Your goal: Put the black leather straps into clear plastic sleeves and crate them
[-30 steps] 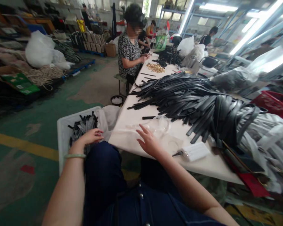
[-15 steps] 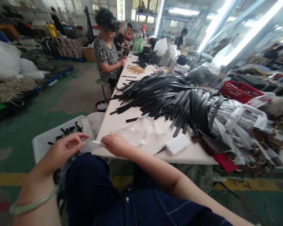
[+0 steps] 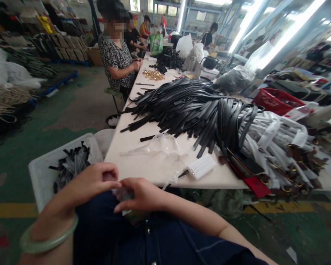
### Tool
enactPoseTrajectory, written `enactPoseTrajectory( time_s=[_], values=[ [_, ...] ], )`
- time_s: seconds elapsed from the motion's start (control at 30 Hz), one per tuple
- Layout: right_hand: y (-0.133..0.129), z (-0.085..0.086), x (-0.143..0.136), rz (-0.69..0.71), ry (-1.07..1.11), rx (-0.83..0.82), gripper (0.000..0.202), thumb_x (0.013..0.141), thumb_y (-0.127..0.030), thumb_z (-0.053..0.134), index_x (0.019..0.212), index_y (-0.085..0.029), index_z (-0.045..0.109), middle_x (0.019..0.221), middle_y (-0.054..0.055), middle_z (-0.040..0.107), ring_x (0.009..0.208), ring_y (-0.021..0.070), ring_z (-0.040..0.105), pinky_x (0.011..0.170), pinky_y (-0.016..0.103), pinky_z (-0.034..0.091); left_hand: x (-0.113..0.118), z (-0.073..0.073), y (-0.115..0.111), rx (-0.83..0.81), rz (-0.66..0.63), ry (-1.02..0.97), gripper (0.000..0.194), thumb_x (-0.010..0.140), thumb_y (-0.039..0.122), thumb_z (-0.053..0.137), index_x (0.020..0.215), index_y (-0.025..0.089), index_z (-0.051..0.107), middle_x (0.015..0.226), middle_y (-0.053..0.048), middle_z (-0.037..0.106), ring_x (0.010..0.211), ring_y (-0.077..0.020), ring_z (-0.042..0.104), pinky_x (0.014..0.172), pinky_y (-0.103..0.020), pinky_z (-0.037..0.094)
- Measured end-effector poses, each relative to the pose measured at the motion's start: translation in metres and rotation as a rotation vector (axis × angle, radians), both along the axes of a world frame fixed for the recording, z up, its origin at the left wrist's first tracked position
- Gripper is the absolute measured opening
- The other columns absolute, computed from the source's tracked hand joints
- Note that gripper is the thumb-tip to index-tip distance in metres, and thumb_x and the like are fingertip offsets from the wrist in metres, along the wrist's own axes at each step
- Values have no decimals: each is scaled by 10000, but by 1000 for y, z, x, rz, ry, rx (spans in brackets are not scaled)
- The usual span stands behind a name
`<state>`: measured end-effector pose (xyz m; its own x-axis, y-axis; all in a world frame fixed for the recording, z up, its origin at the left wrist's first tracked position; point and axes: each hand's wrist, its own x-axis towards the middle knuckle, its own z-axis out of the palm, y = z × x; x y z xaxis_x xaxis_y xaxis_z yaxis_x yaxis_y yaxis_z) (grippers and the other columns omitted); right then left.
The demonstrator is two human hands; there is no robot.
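Table (image 3: 132,162) carries a big heap of black straps (image 3: 193,106) – long, floppy, light singly, a tangle in bulk; white bin (image 3: 41,173) of strap offcuts sits left of the knees. Both hands meet over the lap: left hand (image 3: 92,182) and right hand (image 3: 142,193) each have the grip pressed together on a small clear plastic bag (image 3: 124,193) – thin, limp, slippery, likely best pinched at an edge
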<state>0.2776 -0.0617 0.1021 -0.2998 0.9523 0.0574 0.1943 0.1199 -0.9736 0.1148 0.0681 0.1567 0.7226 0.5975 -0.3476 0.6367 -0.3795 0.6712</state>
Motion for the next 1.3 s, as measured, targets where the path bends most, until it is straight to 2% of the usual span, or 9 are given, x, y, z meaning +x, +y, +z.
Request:
enactPoseTrajectory(
  time_s=[0.1,0.23,0.4,0.53,0.67,0.8,0.93,1.07,1.3],
  values=[
    [3,-11,0,-258,257,-180,366,835,-501,618,735,-149,627,686,34,693,623,158,658,608,256,507,45,5,-5,-7,52,-140,230,543,331,797,709,218,685,659,28,617,639,-159,539,587,-249,400],
    [-1,-20,10,-434,500,-206,393,808,-527,641,733,-141,634,651,42,698,547,144,644,574,256,517,59,-18,-12,-472,354,-596,581,594,416,827,1104,228,622,853,1,616,704,-129,560,612,-222,447],
    [-6,-28,27,-466,446,-152,350,839,-479,632,785,-137,675,661,45,709,553,141,649,580,243,505,71,-58,-29,-948,358,-650,503,645,542,791,917,137,672,687,-13,594,536,-107,514,483,-230,434],
    [-6,-37,27,-429,376,-184,331,861,-450,607,741,-145,656,656,46,709,566,156,660,578,253,507,90,-69,-29,-753,577,-746,379,575,417,867,758,128,704,658,-4,634,564,-83,507,514,-191,403],
    [-4,-45,41,-443,244,-119,303,876,-441,596,870,-154,689,796,70,746,731,197,709,683,291,536,109,-64,-8,-477,438,-679,237,602,336,833,652,142,706,642,1,652,615,-103,530,610,-215,420],
    [-10,-43,118,-782,-188,-54,354,894,-384,587,1174,-170,615,931,76,745,830,193,705,766,305,528,123,-58,12,-230,191,-579,171,660,304,753,617,145,705,642,-10,641,646,-136,544,642,-251,409],
    [-30,-34,226,-1194,-848,-395,256,864,-308,616,1023,-116,678,1037,181,703,1041,268,642,874,338,463,120,-69,17,-173,118,-531,192,685,321,706,612,146,677,635,-13,617,639,-151,537,627,-266,404],
    [-34,-35,288,-1250,-903,-588,279,747,-359,739,783,-85,700,892,221,702,1004,309,651,792,317,472,105,-83,17,-128,88,-513,233,706,324,679,565,149,619,609,-2,577,618,-143,518,619,-265,400],
    [-8,-55,298,-1291,-764,-627,287,623,-357,827,693,-117,685,630,98,662,701,219,675,549,237,451,91,-81,20,-85,108,-547,210,731,291,627,582,149,585,643,-4,559,623,-138,512,597,-259,382]
  ],
)
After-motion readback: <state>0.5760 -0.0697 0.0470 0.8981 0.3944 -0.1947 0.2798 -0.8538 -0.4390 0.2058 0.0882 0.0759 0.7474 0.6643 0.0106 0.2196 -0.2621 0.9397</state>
